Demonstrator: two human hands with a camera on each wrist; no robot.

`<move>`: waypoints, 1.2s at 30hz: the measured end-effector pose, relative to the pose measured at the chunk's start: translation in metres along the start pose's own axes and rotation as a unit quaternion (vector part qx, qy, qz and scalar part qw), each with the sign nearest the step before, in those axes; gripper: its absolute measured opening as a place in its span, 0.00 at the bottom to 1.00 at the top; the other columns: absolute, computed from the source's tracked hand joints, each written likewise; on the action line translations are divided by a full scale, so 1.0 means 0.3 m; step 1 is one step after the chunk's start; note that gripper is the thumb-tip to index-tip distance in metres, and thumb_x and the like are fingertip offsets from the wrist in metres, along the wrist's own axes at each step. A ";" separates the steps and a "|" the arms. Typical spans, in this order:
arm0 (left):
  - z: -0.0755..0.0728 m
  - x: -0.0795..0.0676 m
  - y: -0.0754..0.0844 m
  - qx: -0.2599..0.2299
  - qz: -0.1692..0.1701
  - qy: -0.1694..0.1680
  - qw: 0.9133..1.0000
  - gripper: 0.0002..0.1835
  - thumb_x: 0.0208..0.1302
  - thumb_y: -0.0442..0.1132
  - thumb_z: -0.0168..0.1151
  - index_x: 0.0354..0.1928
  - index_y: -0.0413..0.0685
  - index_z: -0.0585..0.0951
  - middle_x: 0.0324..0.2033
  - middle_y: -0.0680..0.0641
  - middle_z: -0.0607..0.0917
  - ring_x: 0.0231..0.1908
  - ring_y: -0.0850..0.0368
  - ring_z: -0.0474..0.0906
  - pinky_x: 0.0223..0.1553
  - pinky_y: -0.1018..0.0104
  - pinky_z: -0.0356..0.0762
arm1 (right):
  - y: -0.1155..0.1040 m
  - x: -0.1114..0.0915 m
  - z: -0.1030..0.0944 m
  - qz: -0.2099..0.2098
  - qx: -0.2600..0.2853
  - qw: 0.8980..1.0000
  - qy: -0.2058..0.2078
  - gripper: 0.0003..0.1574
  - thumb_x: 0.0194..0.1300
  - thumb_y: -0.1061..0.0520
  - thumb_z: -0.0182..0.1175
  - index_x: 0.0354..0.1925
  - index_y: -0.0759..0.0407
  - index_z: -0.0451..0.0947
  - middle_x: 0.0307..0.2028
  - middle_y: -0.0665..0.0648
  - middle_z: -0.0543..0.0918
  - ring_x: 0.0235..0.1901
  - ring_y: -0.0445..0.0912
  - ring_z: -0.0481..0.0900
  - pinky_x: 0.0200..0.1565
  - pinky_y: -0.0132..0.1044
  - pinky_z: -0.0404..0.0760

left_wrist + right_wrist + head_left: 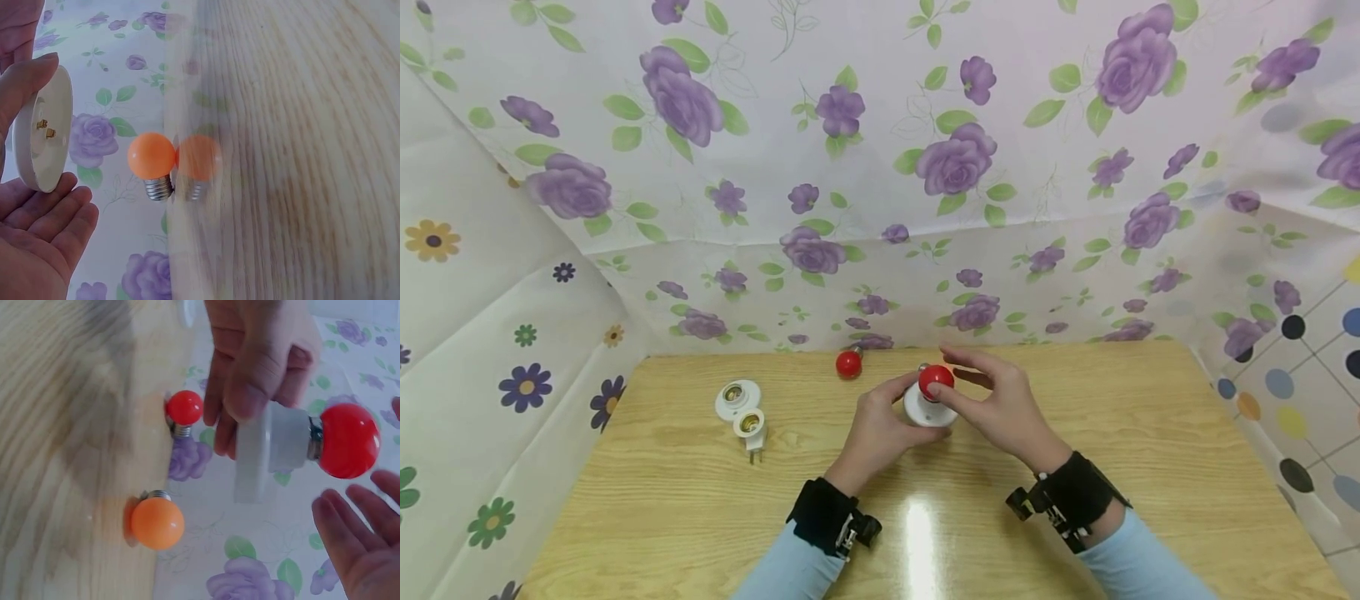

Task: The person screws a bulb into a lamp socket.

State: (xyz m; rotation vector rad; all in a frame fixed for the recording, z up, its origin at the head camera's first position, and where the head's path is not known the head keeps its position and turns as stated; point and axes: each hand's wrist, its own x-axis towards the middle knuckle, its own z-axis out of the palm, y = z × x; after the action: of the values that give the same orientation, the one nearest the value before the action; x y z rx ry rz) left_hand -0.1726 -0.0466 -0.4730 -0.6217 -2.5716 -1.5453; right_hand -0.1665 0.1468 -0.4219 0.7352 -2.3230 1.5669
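Bearing everything, the wooden table [1105, 417]: loose pieces lie to the left and along the far edge, which leaves the middle to the hands
Right hand [1002, 407]: reaching in from the right, fingers straight and spread around the held bulb; the right wrist view shows a gap at the fingertips, though whether the thumb touches is hard to tell
Left hand [878, 427]: turned inward, thumb and fingers clamped on opposite parts of the rim, probably so the socket side is left unobstructed
White lamp base [924, 409]: lifted off the table between both hands, its brass screws bared underneath
Round white holder [727, 406]: flat at the left, out of the hands' way
Plug-in holder [750, 427]: just near of it, prongs pointing to the near side
Held red bulb [938, 377]: seated in the socket, globe upward, presumably for easy turning
Loose red bulb [848, 364]: lying at the far edge
Orange bulb [157, 523]: also lying there, to the right
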 end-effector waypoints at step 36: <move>0.011 0.000 -0.003 -0.011 0.009 -0.004 1.000 0.40 0.40 0.59 0.73 0.60 0.65 0.72 0.52 0.66 0.74 0.51 0.68 0.71 0.50 0.67 0.69 | -0.079 0.008 -0.001 0.016 0.019 0.999 -0.030 0.25 0.54 0.57 0.67 0.52 0.57 0.77 0.49 0.54 0.79 0.48 0.46 0.76 0.43 0.39 0.77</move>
State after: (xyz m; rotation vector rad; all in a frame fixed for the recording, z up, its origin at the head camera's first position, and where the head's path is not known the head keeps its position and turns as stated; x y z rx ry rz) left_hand -0.1724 -0.0443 -0.4754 -0.6526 -2.5518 -1.5706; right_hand -0.1560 0.1394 -0.4020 0.7663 -2.3649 1.6291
